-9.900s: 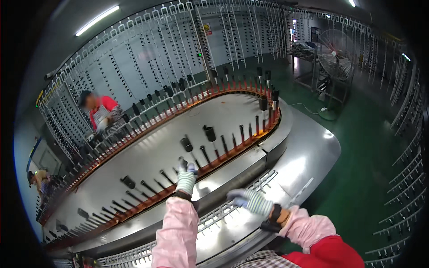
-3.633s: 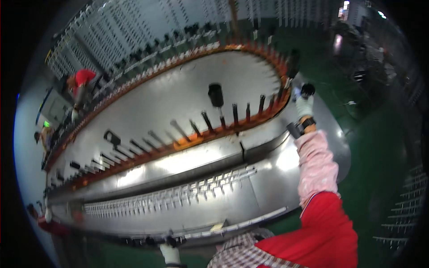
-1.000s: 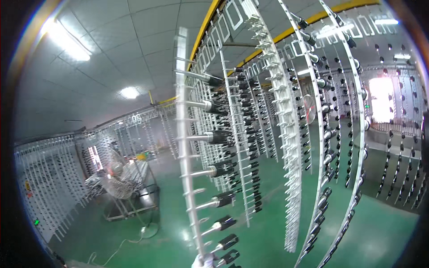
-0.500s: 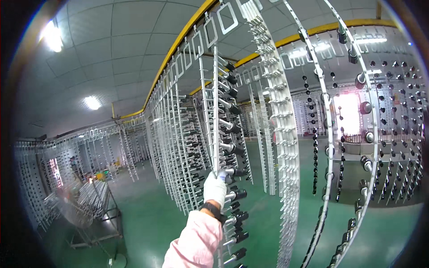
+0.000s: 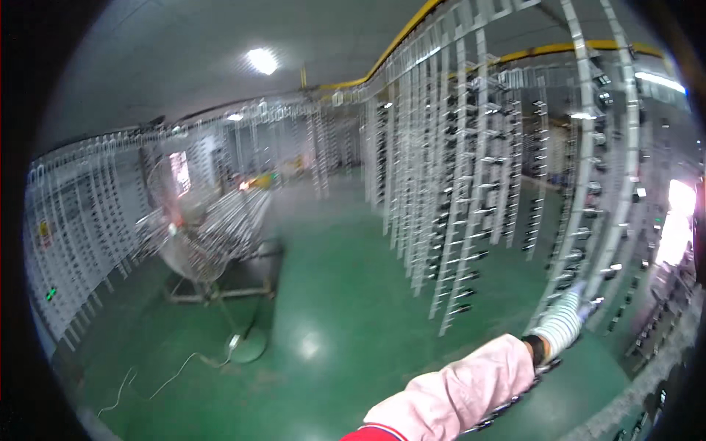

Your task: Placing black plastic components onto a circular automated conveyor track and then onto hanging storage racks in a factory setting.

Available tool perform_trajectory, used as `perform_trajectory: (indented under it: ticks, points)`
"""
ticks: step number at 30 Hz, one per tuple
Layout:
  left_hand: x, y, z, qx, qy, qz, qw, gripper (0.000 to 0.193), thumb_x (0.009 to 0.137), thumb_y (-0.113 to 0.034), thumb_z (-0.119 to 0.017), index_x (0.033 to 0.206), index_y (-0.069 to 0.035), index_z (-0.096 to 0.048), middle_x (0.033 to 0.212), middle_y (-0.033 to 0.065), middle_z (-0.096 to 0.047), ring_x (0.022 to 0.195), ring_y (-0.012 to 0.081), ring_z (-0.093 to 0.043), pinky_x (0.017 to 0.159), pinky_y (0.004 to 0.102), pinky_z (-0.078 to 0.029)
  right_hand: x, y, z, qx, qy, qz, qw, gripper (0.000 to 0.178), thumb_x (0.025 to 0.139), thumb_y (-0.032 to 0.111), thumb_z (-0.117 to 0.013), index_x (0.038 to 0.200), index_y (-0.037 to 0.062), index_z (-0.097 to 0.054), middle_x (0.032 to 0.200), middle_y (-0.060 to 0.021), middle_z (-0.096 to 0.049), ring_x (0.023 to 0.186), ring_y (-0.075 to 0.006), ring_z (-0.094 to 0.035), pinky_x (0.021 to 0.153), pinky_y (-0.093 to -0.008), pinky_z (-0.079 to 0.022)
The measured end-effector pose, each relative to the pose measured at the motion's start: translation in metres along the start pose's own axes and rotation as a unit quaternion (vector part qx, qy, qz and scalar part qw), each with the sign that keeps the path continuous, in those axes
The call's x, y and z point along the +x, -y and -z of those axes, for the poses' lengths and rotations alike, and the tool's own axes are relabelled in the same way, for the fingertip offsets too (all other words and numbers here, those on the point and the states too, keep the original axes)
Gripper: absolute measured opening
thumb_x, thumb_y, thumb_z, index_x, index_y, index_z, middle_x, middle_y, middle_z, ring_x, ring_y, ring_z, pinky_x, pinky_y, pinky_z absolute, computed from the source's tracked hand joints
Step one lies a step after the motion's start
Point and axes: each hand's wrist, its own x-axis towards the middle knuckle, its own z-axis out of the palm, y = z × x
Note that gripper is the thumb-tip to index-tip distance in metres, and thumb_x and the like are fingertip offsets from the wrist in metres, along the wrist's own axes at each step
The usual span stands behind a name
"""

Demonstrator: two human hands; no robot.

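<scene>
My left hand (image 5: 560, 323), in a white knit glove with a dark band at the wrist and a pink sleeve, reaches out to the lower right. Its fingers are closed around a long, thin hanging rack (image 5: 586, 184) that carries small dark, shiny parts along its length. Below the hand the rack carries on under my forearm, where a few dark parts show. Motion blurs the fingers, and the grip itself is partly hidden. My right hand is out of view.
Several more hanging racks (image 5: 454, 198) form a row beyond my hand, below a yellow overhead rail (image 5: 401, 38). A standing fan (image 5: 193, 257) and a metal cart of rods (image 5: 239, 217) are at left, with a white cord (image 5: 173, 378) on the green floor (image 5: 331, 294).
The view has swung left, so the fan and cart sit nearer the middle. My left hand, still on the rack, now appears farther right and lower.
</scene>
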Motion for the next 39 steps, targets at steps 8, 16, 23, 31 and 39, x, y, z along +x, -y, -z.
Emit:
perform_trajectory:
  ticks: [8,16,23,31,39]
  points:
    - [-0.100,0.222,0.262,-0.043,0.055,0.167,0.983,0.049,0.094,-0.034,-0.046,0.132,-0.004,-0.039,0.128,0.0147,-0.050,0.118,0.0234,-0.046,0.100,0.0346,-0.036,0.266,-0.015,-0.140,0.038,0.060,-0.090,0.993,0.031,0.091,0.015,-0.054,0.119,0.0031,-0.051,0.100,-0.0073,-0.061,0.082,-0.0158,-0.059,0.071,-0.0274,-0.049]
    - [-0.439,0.451,0.512,-0.083,-0.502,0.546,0.666,0.040,0.088,-0.029,-0.052,0.114,0.002,-0.053,0.106,0.0140,-0.061,0.092,0.0241,-0.060,0.081,0.0344,-0.048,0.549,0.051,-0.329,0.053,0.183,-0.085,0.978,0.031,0.093,0.016,-0.051,0.121,0.0021,-0.051,0.113,-0.0099,-0.059,0.097,-0.0176,-0.057,0.082,-0.0288,-0.047]
    - [-0.511,0.530,0.628,-0.152,-0.671,0.555,0.467,0.031,0.092,-0.027,-0.049,0.114,-0.006,-0.049,0.090,0.0097,-0.060,0.071,0.0213,-0.059,0.056,0.0333,-0.051,0.756,0.056,-0.557,0.045,0.273,-0.027,0.961,0.034,0.093,0.019,-0.051,0.123,0.0019,-0.050,0.114,-0.0103,-0.059,0.099,-0.0177,-0.056,0.084,-0.0286,-0.046]
    - [-0.362,0.759,0.974,-0.201,-0.609,0.466,0.610,0.037,0.092,-0.027,-0.053,0.113,0.004,-0.049,0.108,0.0152,-0.058,0.097,0.0248,-0.059,0.081,0.0368,-0.051,0.998,-0.004,-0.735,0.237,0.120,-0.237,0.935,0.026,0.086,0.020,-0.049,0.105,0.0046,-0.056,0.082,-0.0131,-0.062,0.062,-0.0263,-0.056,0.052,-0.0385,-0.045]
    - [-0.203,0.915,1.312,-0.243,-0.571,0.314,0.719,0.046,0.094,-0.039,-0.046,0.119,0.000,-0.048,0.112,0.0137,-0.059,0.095,0.0245,-0.061,0.080,0.0370,-0.051,1.197,-0.001,-0.874,0.102,0.121,-0.217,0.963,0.048,0.092,0.036,-0.050,0.129,0.0059,-0.042,0.127,-0.0154,-0.050,0.111,-0.0299,-0.053,0.088,-0.0419,-0.046]
